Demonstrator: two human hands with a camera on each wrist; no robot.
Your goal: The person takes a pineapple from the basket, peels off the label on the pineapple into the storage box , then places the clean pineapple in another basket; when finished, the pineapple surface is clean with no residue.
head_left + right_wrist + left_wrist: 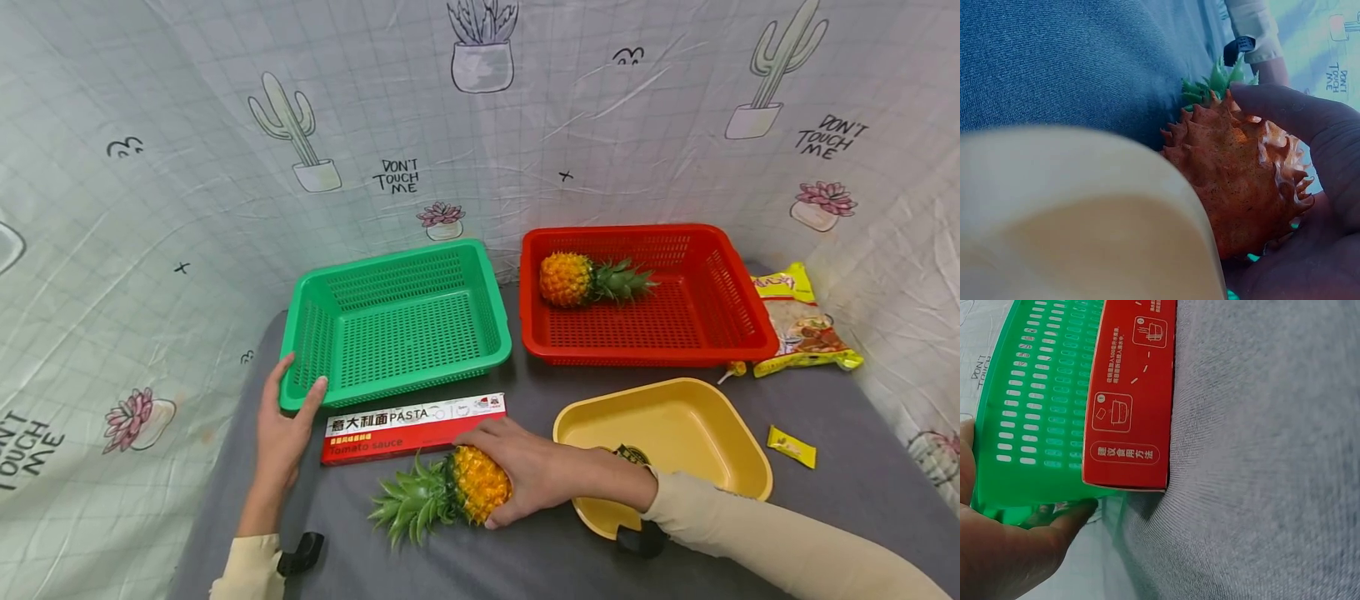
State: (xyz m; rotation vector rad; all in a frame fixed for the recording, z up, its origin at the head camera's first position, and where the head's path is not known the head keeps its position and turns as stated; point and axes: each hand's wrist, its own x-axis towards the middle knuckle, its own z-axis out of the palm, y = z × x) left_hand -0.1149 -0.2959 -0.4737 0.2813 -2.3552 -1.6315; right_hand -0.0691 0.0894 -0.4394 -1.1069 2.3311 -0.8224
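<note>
Near the front, my right hand (536,467) grips a pineapple (480,487) by its orange body, the green leaf crown pointing left. In the right wrist view the thumb lies over the pineapple's spiky skin (1229,169). My left hand (285,429) holds the front-left corner of a green plastic basket (408,333), thumb at the front rim and fingers along the left side. A red and white pasta box (420,429) lies between that basket and the pineapple; its red side (1129,406) shows in the left wrist view.
A red basket (652,358) at the back right holds another pineapple (570,279). Right of it lie a yellow snack bag (806,325) and a lollipop (737,367). A yellow tray (675,425), partly under my right forearm, contains a dark-labelled item (632,454). Further right is a small yellow packet (792,447).
</note>
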